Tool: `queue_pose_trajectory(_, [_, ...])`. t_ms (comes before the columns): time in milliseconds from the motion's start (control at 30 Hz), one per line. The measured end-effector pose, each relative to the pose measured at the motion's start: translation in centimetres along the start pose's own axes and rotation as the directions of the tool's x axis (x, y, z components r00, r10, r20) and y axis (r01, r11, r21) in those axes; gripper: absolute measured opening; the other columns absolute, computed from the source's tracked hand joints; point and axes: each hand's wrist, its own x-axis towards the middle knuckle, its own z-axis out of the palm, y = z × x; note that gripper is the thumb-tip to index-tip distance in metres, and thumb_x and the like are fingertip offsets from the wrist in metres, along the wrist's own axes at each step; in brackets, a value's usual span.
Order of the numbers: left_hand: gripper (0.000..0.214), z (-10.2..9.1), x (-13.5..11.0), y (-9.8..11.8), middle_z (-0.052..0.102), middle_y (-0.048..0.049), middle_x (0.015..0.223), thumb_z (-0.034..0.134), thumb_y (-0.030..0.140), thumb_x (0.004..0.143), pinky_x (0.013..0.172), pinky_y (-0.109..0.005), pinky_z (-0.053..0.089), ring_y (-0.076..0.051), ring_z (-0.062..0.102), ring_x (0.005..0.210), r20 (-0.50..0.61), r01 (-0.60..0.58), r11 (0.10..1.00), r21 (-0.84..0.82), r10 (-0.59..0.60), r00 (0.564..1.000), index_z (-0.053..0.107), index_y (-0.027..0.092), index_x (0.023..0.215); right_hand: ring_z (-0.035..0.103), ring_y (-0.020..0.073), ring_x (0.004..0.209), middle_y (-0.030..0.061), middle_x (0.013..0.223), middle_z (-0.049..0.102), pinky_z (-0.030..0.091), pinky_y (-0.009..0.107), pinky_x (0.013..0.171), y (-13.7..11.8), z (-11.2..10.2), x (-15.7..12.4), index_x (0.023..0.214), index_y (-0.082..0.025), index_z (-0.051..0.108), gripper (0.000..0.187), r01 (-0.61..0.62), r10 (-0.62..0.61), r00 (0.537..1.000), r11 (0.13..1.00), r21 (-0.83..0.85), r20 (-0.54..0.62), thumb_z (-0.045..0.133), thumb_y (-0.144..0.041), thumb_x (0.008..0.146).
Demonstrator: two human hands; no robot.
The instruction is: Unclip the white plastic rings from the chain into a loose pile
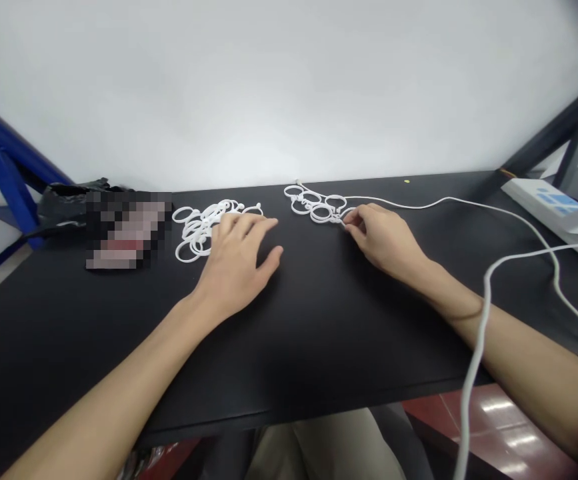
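Two groups of white plastic rings lie on the black table (289,360). My left hand (236,260) hovers palm down at the near right side of the left pile of rings (193,230), its fingers stretched and thumb apart, covering part of that pile. At the right group of rings (321,212), my right hand (381,237) pinches a white ring (349,211) between thumb and fingertips. Part of that ring is hidden behind the fingers. Small knobs stick out from several rings.
A blurred-out flat item (129,233) and a crumpled black plastic bag (71,203) lie at the left. A white cable (486,293) passes over my right forearm. At the right stands a white and blue box (549,200). A pale wall (289,93) rises behind the table.
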Motion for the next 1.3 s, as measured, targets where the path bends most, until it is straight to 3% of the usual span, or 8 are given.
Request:
queue_pose_trajectory(167, [0.037,0.0,-0.2,0.8,0.060,-0.0096,0.121,0.050,0.032,0.094,0.103,-0.048,0.038,-0.027,0.045,0.115,0.100,-0.088,0.991,-0.096,0.098,0.990,0.055,0.016,0.126,0.062,0.0194,0.078,0.0062,0.090,0.066,0.049,0.032,0.070,-3.2,-0.9,-1.5,0.095,-0.018,0.065,0.011,0.185,-0.166,0.980,0.963,0.194,-0.110,0.057,-0.019,0.089])
queue_pose_trajectory(267, [0.040,0.1,-0.3,1.1,0.060,-0.0099,0.122,0.051,0.034,0.094,0.103,-0.046,0.040,-0.027,0.046,0.116,0.115,-0.087,0.990,-0.113,0.100,0.988,0.053,0.015,0.129,0.062,0.0168,0.077,0.0046,0.088,0.065,0.050,0.028,0.068,-4.7,-1.3,-2.5,0.095,-0.019,0.065,0.009,0.264,-0.240,0.964,0.908,0.324,-0.111,0.058,-0.019,0.090])
queue_pose_trajectory(500, [0.023,0.3,-0.3,1.1,0.068,-0.0067,0.105,0.051,0.030,0.096,0.091,-0.039,0.048,-0.023,0.056,0.101,0.020,-0.146,0.977,-0.159,0.151,0.988,0.061,0.016,0.111,0.061,0.0128,0.077,0.0036,0.091,0.063,0.051,0.025,0.071,-5.4,-1.2,-3.1,0.098,-0.019,0.064,0.009,0.384,-0.398,0.914,0.777,0.498,-0.084,0.058,-0.017,0.091])
queue_pose_trajectory(700, [0.019,0.1,-0.4,1.3,0.070,-0.0047,0.098,0.055,0.033,0.093,0.088,-0.038,0.049,-0.022,0.058,0.094,-0.043,-0.147,0.982,-0.119,0.143,0.989,0.062,0.018,0.103,0.061,0.0111,0.077,0.0037,0.091,0.062,0.051,0.023,0.071,-5.5,-1.4,-3.0,0.096,-0.016,0.062,0.008,0.338,-0.399,0.917,0.750,0.568,-0.019,0.059,-0.016,0.089])
queue_pose_trajectory(833, [0.035,-0.2,-0.5,1.6,0.067,-0.0061,0.112,0.058,0.034,0.090,0.096,-0.042,0.046,-0.023,0.058,0.106,0.027,-0.054,0.986,-0.155,0.059,0.998,0.056,0.017,0.121,0.061,0.0108,0.075,0.0019,0.089,0.065,0.050,0.022,0.071,-5.7,-1.4,-3.3,0.094,-0.016,0.060,0.008,0.270,-0.409,0.909,0.723,0.636,0.079,0.060,-0.015,0.086])
queue_pose_trajectory(933, [0.042,-0.2,-0.6,1.7,0.067,-0.0064,0.115,0.058,0.036,0.091,0.096,-0.040,0.047,-0.023,0.059,0.108,0.064,-0.070,0.974,-0.214,0.085,0.994,0.053,0.017,0.127,0.059,0.0102,0.070,-0.0003,0.085,0.067,0.047,0.022,0.066,-5.8,-1.2,-3.4,0.094,-0.018,0.062,0.006,0.195,-0.361,0.925,0.726,0.659,0.124,0.058,-0.017,0.089])
queue_pose_trajectory(1133, [0.024,0.2,-0.5,1.6,0.070,-0.0033,0.088,0.047,0.030,0.098,0.081,-0.034,0.047,-0.019,0.063,0.084,0.059,-0.099,0.977,-0.187,0.111,0.992,0.065,0.018,0.109,0.061,0.0102,0.068,-0.0014,0.080,0.069,0.049,0.022,0.064,-5.8,-1.1,-3.4,0.095,-0.018,0.064,0.012,0.088,-0.293,0.940,0.699,0.709,0.173,0.059,-0.028,0.091])
queue_pose_trajectory(1300, [0.029,0.4,-0.5,1.0,0.059,-0.0017,0.067,0.043,0.027,0.100,0.070,-0.034,0.042,-0.018,0.054,0.066,0.111,-0.136,0.986,-0.093,0.146,0.983,0.070,0.017,0.096,0.067,0.0120,0.081,0.0037,0.098,0.069,0.055,0.024,0.076,-5.7,-1.3,-3.3,0.117,-0.017,0.058,0.028,0.182,-0.329,0.941,0.678,0.712,0.073,0.061,-0.021,0.089])
